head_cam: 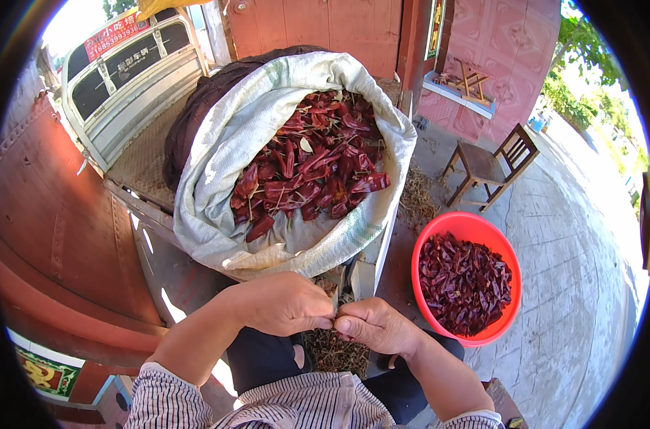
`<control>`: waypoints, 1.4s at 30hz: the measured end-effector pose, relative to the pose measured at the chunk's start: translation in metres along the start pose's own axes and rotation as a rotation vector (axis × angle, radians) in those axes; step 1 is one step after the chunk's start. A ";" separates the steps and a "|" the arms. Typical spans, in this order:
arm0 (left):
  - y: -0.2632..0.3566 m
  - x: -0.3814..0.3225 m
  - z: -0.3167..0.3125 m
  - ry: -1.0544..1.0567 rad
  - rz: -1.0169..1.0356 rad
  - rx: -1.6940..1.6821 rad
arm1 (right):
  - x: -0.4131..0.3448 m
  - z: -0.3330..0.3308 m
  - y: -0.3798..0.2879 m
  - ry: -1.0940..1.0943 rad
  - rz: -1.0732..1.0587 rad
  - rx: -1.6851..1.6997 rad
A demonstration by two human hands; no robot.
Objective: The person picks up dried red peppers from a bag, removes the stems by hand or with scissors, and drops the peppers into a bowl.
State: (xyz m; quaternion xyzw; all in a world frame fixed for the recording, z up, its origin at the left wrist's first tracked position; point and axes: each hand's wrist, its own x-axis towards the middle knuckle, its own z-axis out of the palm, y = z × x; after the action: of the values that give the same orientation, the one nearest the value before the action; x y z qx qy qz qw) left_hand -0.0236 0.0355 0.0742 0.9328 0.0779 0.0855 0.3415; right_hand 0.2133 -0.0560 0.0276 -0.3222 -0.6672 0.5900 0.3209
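Note:
Before me a white woven sack (212, 187) with a rolled-down rim holds dried red chili peppers (314, 166), many with stems. My left hand (292, 304) and my right hand (369, 324) meet just below the sack's near edge, fingertips together. A small piece of dark red chili shows under the fingers of my right hand, pinched there. The fingers of my left hand are closed at the same spot; whatever they pinch is hidden. To the right stands a red plastic basin (504, 327) holding darker chili pods (464, 284).
The sack rests on the bed of a small truck (142, 134), against a dark cloth bundle (182, 134). Stems and debris (335, 351) lie on the ground between my legs, more (418, 195) beside the truck. A wooden chair (483, 163) stands beyond the basin, near a tiled wall (502, 48).

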 end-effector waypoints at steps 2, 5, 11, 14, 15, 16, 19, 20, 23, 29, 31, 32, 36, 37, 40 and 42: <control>0.006 0.004 0.005 -0.014 0.022 0.007 | -0.009 0.002 -0.003 0.015 0.046 0.064; 0.011 0.009 0.014 -0.011 0.037 0.068 | -0.024 0.005 -0.009 0.038 0.153 0.209; 0.020 0.017 0.027 0.011 0.050 0.134 | -0.048 0.010 -0.006 0.065 0.299 0.564; 0.025 0.018 0.032 0.029 0.066 0.116 | -0.055 0.017 -0.007 0.117 0.257 0.609; 0.026 0.018 0.033 0.043 0.072 0.109 | -0.057 0.019 -0.007 0.139 0.236 0.614; 0.026 0.018 0.036 0.045 0.057 0.108 | -0.059 0.021 -0.005 0.163 0.230 0.639; 0.026 0.018 0.047 0.064 0.022 0.143 | -0.067 0.030 0.005 0.248 0.219 0.757; 0.027 0.018 0.051 0.079 0.015 0.177 | -0.069 0.032 0.009 0.282 0.198 0.801; 0.011 0.003 0.056 0.111 -0.047 0.398 | -0.090 0.019 0.014 0.450 -0.002 0.887; 0.014 0.006 0.090 0.218 -0.110 0.192 | -0.116 -0.068 0.031 1.045 -0.137 0.285; 0.008 0.015 0.107 0.287 -0.173 0.238 | -0.114 -0.092 0.052 1.182 0.020 -0.131; 0.008 0.021 0.108 0.281 -0.173 0.233 | -0.121 -0.111 0.065 1.201 0.075 -0.347; 0.023 0.018 0.080 0.404 -0.171 0.244 | -0.146 -0.161 0.110 1.206 0.232 -1.001; 0.025 0.015 0.062 0.424 -0.190 0.258 | -0.151 -0.163 0.115 1.220 0.238 -1.000; -0.028 -0.015 0.014 0.686 -0.416 0.510 | -0.154 -0.146 0.124 1.240 0.186 -0.643; -0.057 -0.034 -0.015 0.717 -0.685 0.686 | -0.139 -0.126 0.120 1.178 0.144 -0.399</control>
State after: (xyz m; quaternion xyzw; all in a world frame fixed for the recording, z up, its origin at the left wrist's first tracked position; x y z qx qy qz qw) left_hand -0.0651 0.0804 0.0446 0.8245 0.5074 0.2499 -0.0184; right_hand 0.4026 -0.0835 -0.0863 -0.6914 -0.4523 0.1974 0.5277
